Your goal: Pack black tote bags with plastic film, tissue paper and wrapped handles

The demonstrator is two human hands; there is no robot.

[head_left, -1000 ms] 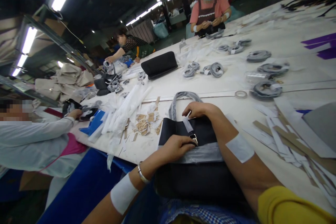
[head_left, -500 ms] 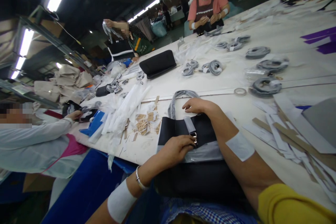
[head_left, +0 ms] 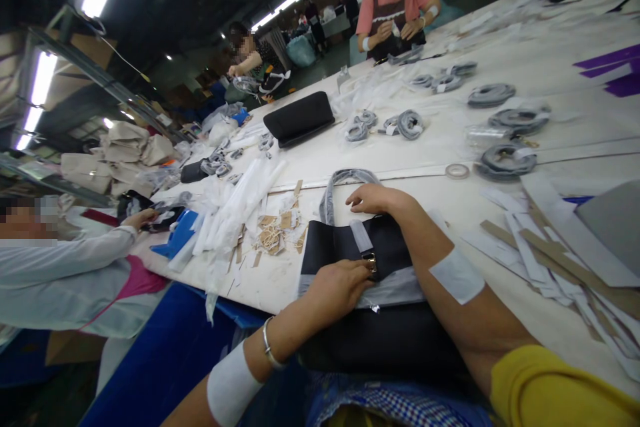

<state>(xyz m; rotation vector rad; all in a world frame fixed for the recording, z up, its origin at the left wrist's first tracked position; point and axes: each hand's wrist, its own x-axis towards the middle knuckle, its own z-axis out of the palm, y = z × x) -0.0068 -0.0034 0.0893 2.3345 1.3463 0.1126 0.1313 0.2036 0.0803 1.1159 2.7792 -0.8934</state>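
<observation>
A black bag point(head_left: 395, 337) lies before me at the table edge, its grey-wrapped strap point(head_left: 327, 197) looped beyond it. Clear film covers a band across its front, and a grey-wrapped tab point(head_left: 361, 235) runs down to a metal buckle point(head_left: 371, 261). My left hand point(head_left: 340, 285) lies on the front, its fingertips closed at the buckle. Just below those fingers shows a small shiny scrap point(head_left: 375, 309). Over the bag's upper edge reaches my right hand point(head_left: 373, 199), fingers loosely bent and apart, with nothing visible in them.
Coiled grey-wrapped straps point(head_left: 507, 160) and a tape roll point(head_left: 457, 171) lie beyond. Paper and card strips point(head_left: 560, 260) are at right; tags with strings point(head_left: 275, 233) and white plastic sheets point(head_left: 235, 213) at left. Another black bag point(head_left: 300, 119) stands farther off. Co-workers sit around the table.
A small shiny scrap now shows below my left hand, which has barely moved. My right hand stays put. A co-worker at the far left has lowered a wrapped strap and a black bag.
</observation>
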